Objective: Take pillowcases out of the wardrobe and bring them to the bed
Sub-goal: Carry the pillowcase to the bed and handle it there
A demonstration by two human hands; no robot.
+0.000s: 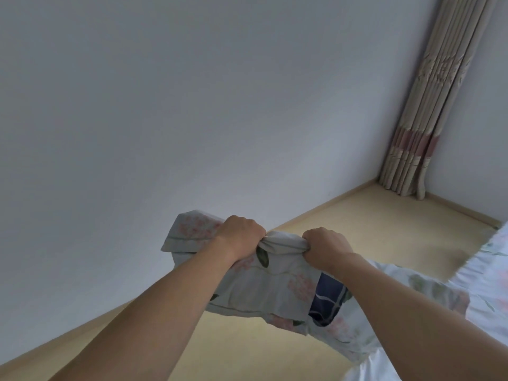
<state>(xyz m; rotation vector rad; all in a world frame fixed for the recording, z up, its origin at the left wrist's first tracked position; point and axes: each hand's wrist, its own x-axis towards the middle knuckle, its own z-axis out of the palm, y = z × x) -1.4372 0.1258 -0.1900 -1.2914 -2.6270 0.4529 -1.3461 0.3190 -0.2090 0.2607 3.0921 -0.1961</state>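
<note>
From the head camera, both arms are stretched out in front and both fists are tight on the load. The left hand (240, 233) has its fingers curled hard round a bunched ridge of the floral pillowcases (264, 287), and the right hand (327, 247) clamps the same ridge just beside it, knuckles up, fingertips buried in the cloth. The bundle hangs between and below the two fists, held in the air above the pale floor (357, 224), with a dark blue checked piece (325, 298) peeking out from under the right forearm; whether that is another pillowcase I cannot tell. A plain wall (165, 105) fills most of the view and a striped curtain (428, 105) stands in the far corner. At the lower right edge, floral bedding (489, 273) of a matching print comes into view, very likely the bed. No wardrobe shows anywhere, so by my reading the fetching is done and the carrying is nearly over; what is left is to set the bundle down on that bedding and let go.
</note>
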